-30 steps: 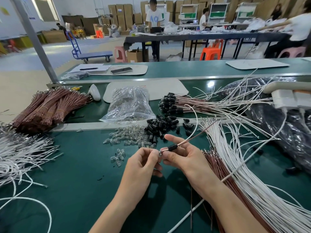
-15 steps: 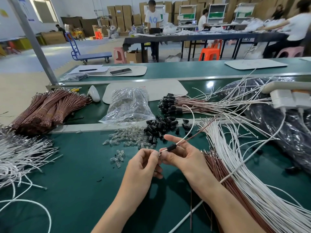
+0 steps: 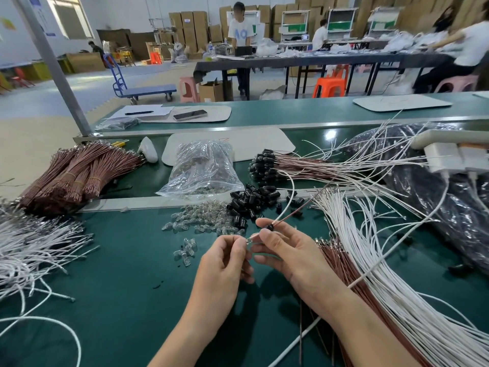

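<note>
Both my hands work over the green bench top (image 3: 127, 300). My right hand (image 3: 285, 250) pinches a pair of thin wires (image 3: 288, 215), one white and one brown, that carry a small black cap (image 3: 269, 227) near their end. My left hand (image 3: 225, 258) pinches something tiny at the metal tips of those wires (image 3: 248, 240); what it holds is mostly hidden by the fingers. Just beyond my hands lie a heap of small clear glass bulbs (image 3: 201, 221) and a pile of loose black caps (image 3: 251, 200).
White and brown wires (image 3: 370, 260) fan out at my right. Finished wires with black caps (image 3: 267, 165) lie behind, beside a clear bag of bulbs (image 3: 203, 168). Brown wire bundles (image 3: 74, 173) and white wires (image 3: 31, 242) lie left. A black bag (image 3: 436, 181) sits far right.
My right hand has slid slightly along the wires and the black cap sits a little higher above my fingers. My left hand stays at the wire tips.
</note>
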`<move>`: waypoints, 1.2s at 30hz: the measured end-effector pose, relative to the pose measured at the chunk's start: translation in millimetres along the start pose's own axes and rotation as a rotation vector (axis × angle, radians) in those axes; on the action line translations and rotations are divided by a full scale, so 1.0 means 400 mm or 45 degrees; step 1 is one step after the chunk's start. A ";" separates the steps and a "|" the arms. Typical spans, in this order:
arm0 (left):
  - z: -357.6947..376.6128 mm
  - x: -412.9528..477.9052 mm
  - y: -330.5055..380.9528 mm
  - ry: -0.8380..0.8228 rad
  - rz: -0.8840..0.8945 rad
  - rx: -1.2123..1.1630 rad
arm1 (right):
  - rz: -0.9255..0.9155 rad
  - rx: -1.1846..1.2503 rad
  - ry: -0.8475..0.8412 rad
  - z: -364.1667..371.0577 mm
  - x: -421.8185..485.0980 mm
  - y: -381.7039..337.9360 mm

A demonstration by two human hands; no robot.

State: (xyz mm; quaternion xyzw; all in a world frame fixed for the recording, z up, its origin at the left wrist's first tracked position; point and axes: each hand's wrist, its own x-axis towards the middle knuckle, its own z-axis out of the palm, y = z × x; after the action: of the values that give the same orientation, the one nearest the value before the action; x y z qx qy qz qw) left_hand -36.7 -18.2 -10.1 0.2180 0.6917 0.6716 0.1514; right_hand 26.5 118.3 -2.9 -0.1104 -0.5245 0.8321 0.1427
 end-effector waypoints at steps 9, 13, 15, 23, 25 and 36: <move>0.000 0.004 -0.003 -0.008 -0.009 -0.010 | -0.063 -0.033 0.036 0.003 -0.004 -0.003; 0.000 0.001 -0.002 -0.008 -0.001 0.002 | -0.076 -0.124 0.051 0.006 -0.006 0.004; 0.000 0.000 0.000 -0.013 0.008 0.026 | -0.091 -0.185 0.060 0.006 -0.007 0.007; 0.000 -0.003 0.003 -0.024 0.039 0.086 | -0.111 -0.206 0.081 0.002 -0.005 0.010; 0.001 -0.004 0.004 -0.023 0.026 0.060 | -0.115 -0.195 0.086 -0.001 -0.002 0.011; -0.167 0.034 0.012 0.548 0.051 1.302 | -0.139 -0.108 0.205 -0.031 0.012 0.012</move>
State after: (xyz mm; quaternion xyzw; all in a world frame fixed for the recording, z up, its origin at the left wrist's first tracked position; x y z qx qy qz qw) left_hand -81.5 -69.1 -0.8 0.1348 0.9407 0.2824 -0.1312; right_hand 25.5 128.7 -12.8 -0.1542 -0.5514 0.7885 0.2247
